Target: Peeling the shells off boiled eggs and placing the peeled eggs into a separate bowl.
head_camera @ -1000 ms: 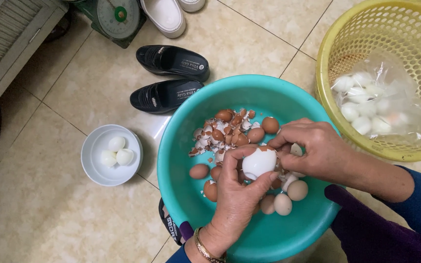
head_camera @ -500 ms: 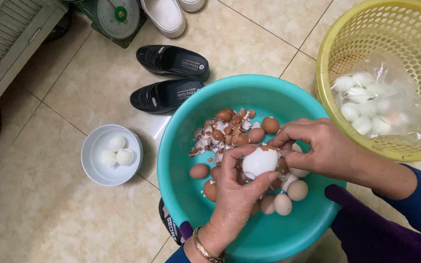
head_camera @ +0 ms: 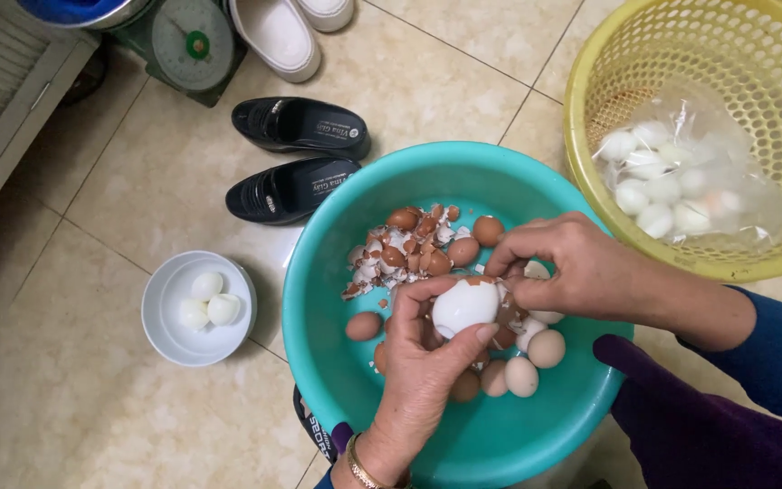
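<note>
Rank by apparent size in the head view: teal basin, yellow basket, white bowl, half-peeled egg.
1. Teal basin; the yellow basket is cut off by the frame, so these two are unsure.
2. White bowl.
3. Half-peeled egg, held by both hands.

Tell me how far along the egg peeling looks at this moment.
Done: three peeled eggs in the small white bowl, more in the bag in the yellow basket, shell fragments in the teal basin. In hand: the left hand holds a mostly peeled egg; the right hand picks at its shell. Left: several brown eggs.
</note>
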